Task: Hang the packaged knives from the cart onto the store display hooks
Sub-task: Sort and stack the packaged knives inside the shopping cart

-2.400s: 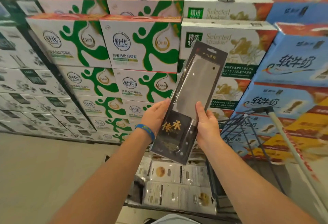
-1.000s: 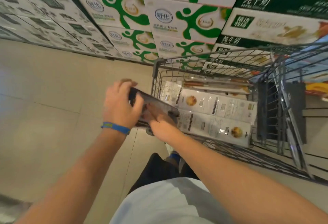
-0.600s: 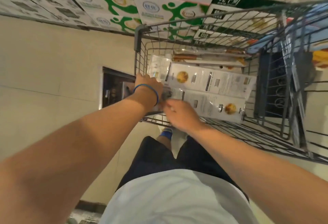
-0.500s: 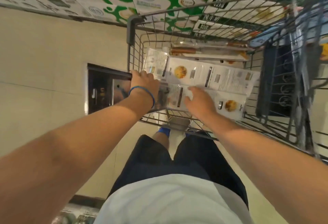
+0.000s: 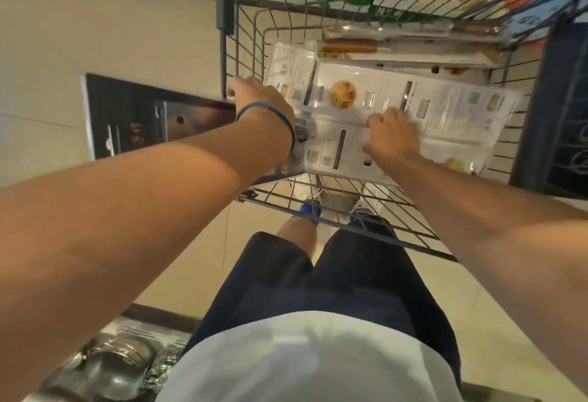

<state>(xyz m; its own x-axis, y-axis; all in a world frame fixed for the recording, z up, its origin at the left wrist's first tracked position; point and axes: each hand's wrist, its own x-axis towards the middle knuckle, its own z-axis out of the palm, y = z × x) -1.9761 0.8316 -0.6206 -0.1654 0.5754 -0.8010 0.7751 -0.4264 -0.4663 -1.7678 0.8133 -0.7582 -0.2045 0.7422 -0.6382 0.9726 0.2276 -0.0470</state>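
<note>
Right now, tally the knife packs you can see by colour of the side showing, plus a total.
Black pack, gripped by the left hand, sticking out past the cart side: 1
White-backed packs, lying flat in the cart: 2 showing on top
Brown-handled knife pack, at the cart's far end: 1 clear; more may be hidden
Total: 4 visible

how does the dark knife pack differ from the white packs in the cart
The dark pack shows its black front and cleaver blade; the white packs lie printed back up. The dark pack juts out past the cart wall, gripped by the left hand; the white packs lie flat inside, under the right hand. Both are flat packs.
</note>
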